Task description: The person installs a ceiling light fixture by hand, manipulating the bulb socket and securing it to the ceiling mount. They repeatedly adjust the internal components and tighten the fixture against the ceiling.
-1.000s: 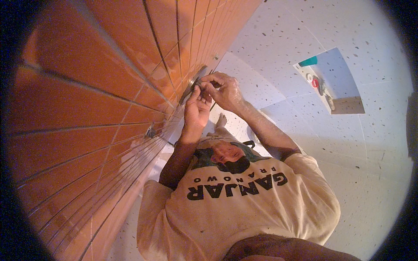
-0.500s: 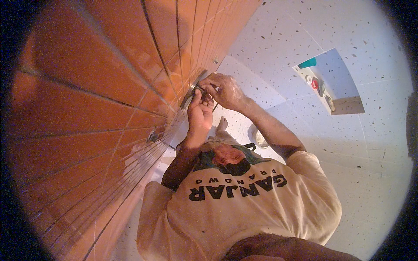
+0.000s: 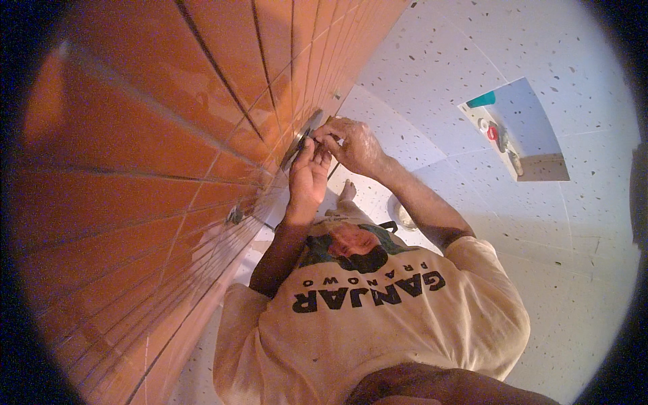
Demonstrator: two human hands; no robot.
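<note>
Slight camera shift aside, little has moved since the earlier frame. Left fingers point(image 3: 325, 160) and right fingers point(image 3: 332, 126) bunch together; what they clamp, I cannot tell. Just left of them, a shiny fitting point(image 3: 301, 138) meets the orange wall point(image 3: 135, 162); bracing the left should steady fine work.

Just beside the fingers point(image 3: 335, 127), the round fitting point(image 3: 302, 137) looks like metal, with a shiny glint. Left of the fingers, the orange wall tiles point(image 3: 128, 135) are smooth and glossy, throwing back reflections. A small fitting point(image 3: 233, 216) below and left of the fingers appears metallic too. Right of the fingers, the pale speckled wall point(image 3: 432, 81) is smooth tile; farther right, the teal object point(image 3: 481, 100) looks like plastic. Below the fingers, the shirt point(image 3: 378, 331) is matt, softly creased cloth.
</note>
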